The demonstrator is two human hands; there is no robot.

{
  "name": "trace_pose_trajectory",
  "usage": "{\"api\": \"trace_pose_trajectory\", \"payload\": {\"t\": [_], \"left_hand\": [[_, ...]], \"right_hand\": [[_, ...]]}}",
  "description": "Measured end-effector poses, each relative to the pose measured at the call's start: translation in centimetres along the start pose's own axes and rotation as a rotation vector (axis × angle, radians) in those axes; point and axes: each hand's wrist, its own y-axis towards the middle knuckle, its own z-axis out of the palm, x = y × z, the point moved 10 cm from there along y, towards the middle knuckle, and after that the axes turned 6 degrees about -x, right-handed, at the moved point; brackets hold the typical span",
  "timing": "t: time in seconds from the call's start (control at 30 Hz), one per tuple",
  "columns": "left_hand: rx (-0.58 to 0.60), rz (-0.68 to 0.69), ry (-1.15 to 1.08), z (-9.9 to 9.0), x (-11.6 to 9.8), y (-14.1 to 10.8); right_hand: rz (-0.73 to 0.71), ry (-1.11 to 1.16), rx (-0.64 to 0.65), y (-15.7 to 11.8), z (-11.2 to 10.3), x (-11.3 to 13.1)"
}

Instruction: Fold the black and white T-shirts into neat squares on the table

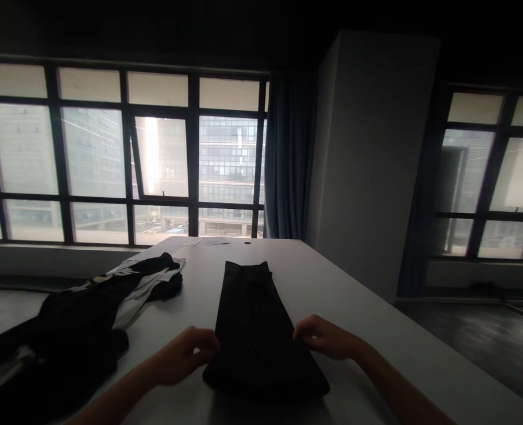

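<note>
A folded black garment (255, 330), its exact kind unclear in the dim light, lies lengthwise on the white table (354, 307) in front of me. At its left edge my left hand (186, 354) is closed, thumb and fingers pinching the cloth. On the opposite edge my right hand (326, 336) pinches the fabric in the same way, a little farther from me. The garment's near end is wider and thicker, and its far end lies flat with a slightly uneven top edge. Deep shadow hides the folds.
Loose black and white clothes (79, 319) are heaped along the table's left side. Some papers (203, 241) lie at the far end, near a round dark spot (247, 242). Beyond stand windows, a blue curtain (288, 159) and a thick pillar (372, 153).
</note>
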Motion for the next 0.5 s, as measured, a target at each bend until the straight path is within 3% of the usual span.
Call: {"api": "trace_pose_trajectory", "payload": {"t": [0.1, 0.2, 0.3, 0.4, 0.5], "left_hand": [[-0.162, -0.196, -0.306, -0.6, 2.9, 0.8], [-0.295, -0.361, -0.383, -0.6, 6.2, 0.9], [-0.25, -0.378, -0.365, 0.3, 7.3, 1.0], [-0.19, -0.314, -0.219, 0.7, 6.2, 0.9], [-0.205, -0.306, -0.071, 0.4, 4.9, 0.7]], "right_hand": [[0.137, 0.131, -0.236, 1.4, -1.3, -2.4], [0.334, 0.138, -0.419, 1.9, -1.8, -5.7], [0.411, 0.137, -0.365, 1.9, -0.9, -6.9], [0.369, 0.1, -0.293, 1.8, -0.4, -6.0], [0.303, -0.032, -0.308, 1.6, -0.9, -4.8]]}}
